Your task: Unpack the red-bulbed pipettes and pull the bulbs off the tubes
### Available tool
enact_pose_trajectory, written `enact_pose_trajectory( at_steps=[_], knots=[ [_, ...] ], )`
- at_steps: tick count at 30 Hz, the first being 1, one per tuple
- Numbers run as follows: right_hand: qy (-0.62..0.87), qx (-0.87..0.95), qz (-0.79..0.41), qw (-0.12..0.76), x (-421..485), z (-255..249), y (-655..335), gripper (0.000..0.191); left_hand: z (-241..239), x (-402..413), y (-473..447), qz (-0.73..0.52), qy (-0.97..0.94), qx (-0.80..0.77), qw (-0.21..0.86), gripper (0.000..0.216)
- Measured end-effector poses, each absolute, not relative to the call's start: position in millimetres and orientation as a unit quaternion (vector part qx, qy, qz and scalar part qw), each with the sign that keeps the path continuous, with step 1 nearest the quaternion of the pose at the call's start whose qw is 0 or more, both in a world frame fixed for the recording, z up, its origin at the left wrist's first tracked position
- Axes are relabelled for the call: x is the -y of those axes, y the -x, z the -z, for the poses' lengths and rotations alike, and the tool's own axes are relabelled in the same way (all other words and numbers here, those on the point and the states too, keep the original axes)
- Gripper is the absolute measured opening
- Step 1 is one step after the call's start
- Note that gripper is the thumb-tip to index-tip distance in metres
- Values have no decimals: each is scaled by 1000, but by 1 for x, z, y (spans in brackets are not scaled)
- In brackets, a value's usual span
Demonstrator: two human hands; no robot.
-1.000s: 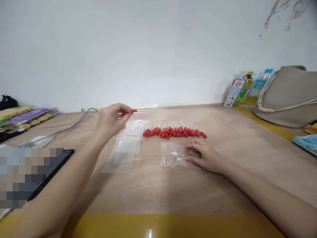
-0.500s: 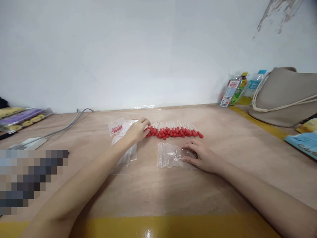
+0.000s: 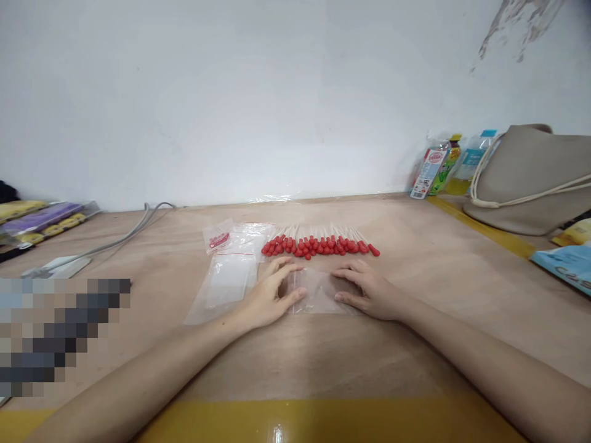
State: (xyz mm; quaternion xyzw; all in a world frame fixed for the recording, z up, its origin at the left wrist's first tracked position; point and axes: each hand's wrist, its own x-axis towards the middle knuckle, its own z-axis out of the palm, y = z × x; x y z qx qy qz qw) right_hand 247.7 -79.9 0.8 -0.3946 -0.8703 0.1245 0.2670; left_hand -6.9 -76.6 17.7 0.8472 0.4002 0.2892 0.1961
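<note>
A clear zip bag (image 3: 318, 292) lies flat on the wooden table in front of me. On its left end rests my left hand (image 3: 270, 295), thumb and fingers spread apart. My right hand (image 3: 372, 290) touches the bag's right end, its fingers also apart. Just beyond the bag is a row of pale thin sticks with red bulbous heads (image 3: 323, 245), like big matches, their heads toward me. More clear zip bags (image 3: 226, 280) lie to the left of my left hand, with a small packet with red print (image 3: 218, 239) above them.
A grey cable (image 3: 124, 237) runs to a white power strip (image 3: 64, 266) at left, near yellow and purple packets (image 3: 44, 218). At the right stand a drink carton (image 3: 429, 172), bottles (image 3: 473, 163) and a beige bag (image 3: 535, 178). A blue packet (image 3: 563, 271) lies nearer. A white wall closes the back.
My left hand has come back from the left end of the red-headed sticks to the clear bag's left end. The bag looks flatter. My right hand has hardly moved.
</note>
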Motion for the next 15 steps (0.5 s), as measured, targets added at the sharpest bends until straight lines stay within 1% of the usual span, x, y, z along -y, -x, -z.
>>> enact_pose_trajectory(
  at_steps=[3, 6, 9, 12, 15],
  knots=[
    [382, 884, -131, 235, 81, -2, -248, 56, -11, 68, 10, -318, -805, -406, 292, 43],
    [391, 888, -132, 202, 84, -5, -248, 66, -6, 62, 10, -342, -742, -430, 385, 36],
    [395, 891, -125, 183, 85, -6, -248, 69, -5, 64, 6, -301, -721, -455, 427, 29],
    [391, 894, -121, 180, 86, -5, -248, 69, -16, 65, 6, -258, -773, -432, 386, 16],
    [388, 894, -121, 191, 87, -5, -248, 64, -43, 55, 22, -255, -844, -380, 279, 9]
  ],
)
